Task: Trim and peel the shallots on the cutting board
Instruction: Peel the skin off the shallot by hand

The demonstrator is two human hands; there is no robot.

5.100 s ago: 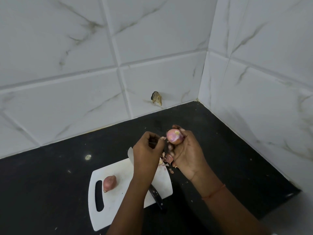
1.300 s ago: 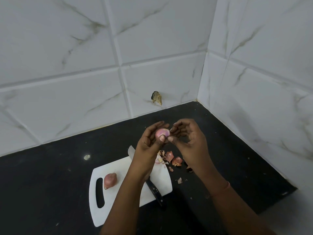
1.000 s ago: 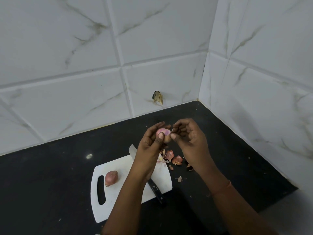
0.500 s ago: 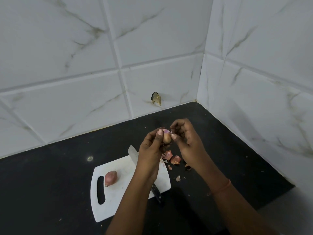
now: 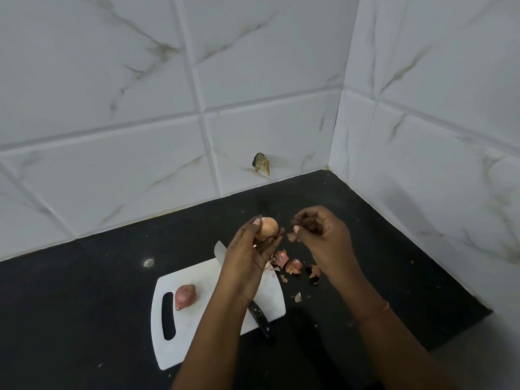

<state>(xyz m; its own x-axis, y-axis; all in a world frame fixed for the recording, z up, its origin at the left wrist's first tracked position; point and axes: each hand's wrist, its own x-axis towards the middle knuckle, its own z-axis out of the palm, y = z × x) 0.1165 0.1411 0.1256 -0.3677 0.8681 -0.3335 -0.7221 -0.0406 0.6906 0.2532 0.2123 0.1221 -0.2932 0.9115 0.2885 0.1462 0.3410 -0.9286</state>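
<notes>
My left hand [image 5: 247, 257] holds a partly peeled shallot [image 5: 268, 228] in its fingertips, above the far right corner of the white cutting board [image 5: 197, 327]. My right hand [image 5: 323, 237] is apart from it to the right, fingers curled, pinching a small scrap of skin [image 5: 292, 236]. A second shallot [image 5: 185, 296], unpeeled and reddish, lies on the board next to its handle slot. A knife lies across the board under my left forearm: blade tip [image 5: 219, 250] at the far edge, black handle [image 5: 260, 319] at the near edge.
Several skin peelings [image 5: 292, 266] lie on the black counter [image 5: 84, 277] just right of the board. White tiled walls meet in a corner at the back right. The counter's right edge ends near my right forearm.
The shallot went from my right hand to my left. My right hand has just pulled away to the right with a scrap of skin. More peelings lie beside the board.
</notes>
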